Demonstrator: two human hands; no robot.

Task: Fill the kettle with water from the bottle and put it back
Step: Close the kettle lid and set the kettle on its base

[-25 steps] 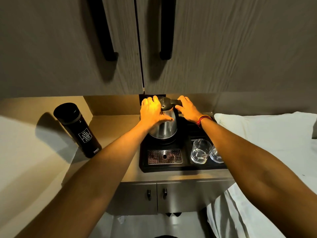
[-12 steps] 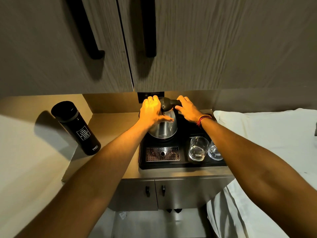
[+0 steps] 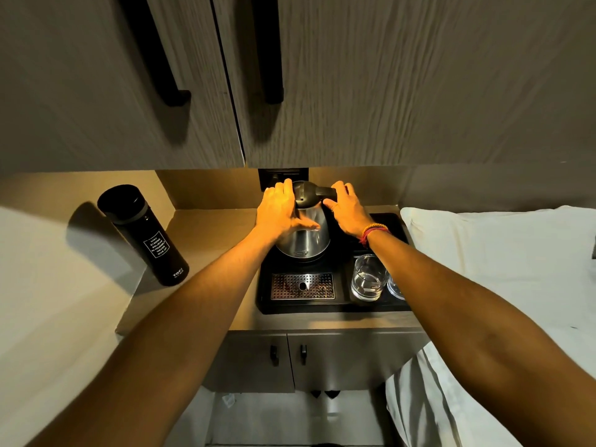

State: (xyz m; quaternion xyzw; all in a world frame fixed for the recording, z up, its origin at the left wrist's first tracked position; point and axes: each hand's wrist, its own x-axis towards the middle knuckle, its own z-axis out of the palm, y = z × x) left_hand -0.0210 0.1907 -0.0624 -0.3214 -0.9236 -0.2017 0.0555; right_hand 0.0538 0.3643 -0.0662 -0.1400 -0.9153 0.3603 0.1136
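Observation:
A steel kettle [image 3: 304,243] with a black lid and handle stands at the back of a black tray [image 3: 325,307] on the counter. My left hand [image 3: 280,211] wraps the kettle's left side, thumb across its front. My right hand [image 3: 346,208] grips the black handle at the kettle's upper right. A black bottle [image 3: 145,233] with white lettering stands upright and capped at the counter's left end, well apart from both hands.
Two clear glasses [image 3: 367,278] stand on the tray's right part, and a perforated metal drip grate [image 3: 302,286] lies at its front. Upper cabinet doors with black handles [image 3: 272,50] hang low over the counter. A white pillow [image 3: 503,253] lies to the right.
Both hands keep their hold on the kettle. The view has shifted slightly; the kettle stays on the tray.

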